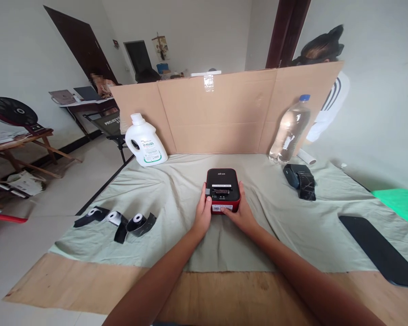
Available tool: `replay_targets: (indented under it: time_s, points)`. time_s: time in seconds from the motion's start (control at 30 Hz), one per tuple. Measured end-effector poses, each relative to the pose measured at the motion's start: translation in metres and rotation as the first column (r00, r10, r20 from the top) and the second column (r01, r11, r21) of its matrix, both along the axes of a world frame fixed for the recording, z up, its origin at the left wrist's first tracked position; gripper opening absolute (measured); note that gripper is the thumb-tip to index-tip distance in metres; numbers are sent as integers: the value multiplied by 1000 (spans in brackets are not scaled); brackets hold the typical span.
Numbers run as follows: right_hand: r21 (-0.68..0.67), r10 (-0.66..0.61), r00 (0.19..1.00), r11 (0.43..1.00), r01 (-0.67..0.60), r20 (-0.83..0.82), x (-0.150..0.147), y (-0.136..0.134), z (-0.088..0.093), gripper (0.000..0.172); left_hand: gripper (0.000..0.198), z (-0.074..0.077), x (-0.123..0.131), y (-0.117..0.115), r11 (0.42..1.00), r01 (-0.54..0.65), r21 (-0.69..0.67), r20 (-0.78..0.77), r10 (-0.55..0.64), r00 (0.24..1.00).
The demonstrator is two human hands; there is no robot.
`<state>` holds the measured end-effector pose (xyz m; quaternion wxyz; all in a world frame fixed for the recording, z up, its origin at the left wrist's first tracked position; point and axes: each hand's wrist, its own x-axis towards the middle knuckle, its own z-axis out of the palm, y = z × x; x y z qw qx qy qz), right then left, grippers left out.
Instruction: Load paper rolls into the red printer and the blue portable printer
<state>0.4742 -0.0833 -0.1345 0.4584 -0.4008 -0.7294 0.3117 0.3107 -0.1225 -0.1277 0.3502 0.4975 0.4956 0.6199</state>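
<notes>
Where bare wooden bench (pixel 224 294) meets a pale green cloth (pixel 177 190), the left hand (pixel 204 213) and right hand (pixel 242 215) half-close on either side of a small red-and-black label printer (pixel 222 188) at the cloth's middle, right thumb on its front label, a grip that seems meant to keep it square and steady. Three black-wrapped label rolls (pixel 117 218) lie well to the left, a black pouch (pixel 301 179) to the right. Farther back a white detergent jug (pixel 144 145) and a water bottle (pixel 290 131) stand against a cardboard screen (pixel 224 111), seemingly propping it; a person (pixel 329 104) stands behind it in a white-walled room.
</notes>
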Motion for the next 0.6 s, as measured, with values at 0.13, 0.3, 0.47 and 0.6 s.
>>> replay_targets:
  time_s: [0.13,0.3,0.47,0.6]
  points:
    - [1,8,1000,1000,-8,1,1,0,-1,117,63,-1,0,-1,1000,-3,-5,4,3,1000]
    - [10,2,1000,1000,-2,8,0,-1,-1,117,63,-1,0,-3,1000,-22,-3,2,22,1000]
    - [6,-5,1000,1000,5,21,-1,-2,0,116,62,0,-2,-3,1000,-15,-3,-2,15,1000]
    - [32,-4,1000,999,3,31,-2,-3,0,112,61,0,-3,-3,1000,-27,2,-2,27,1000]
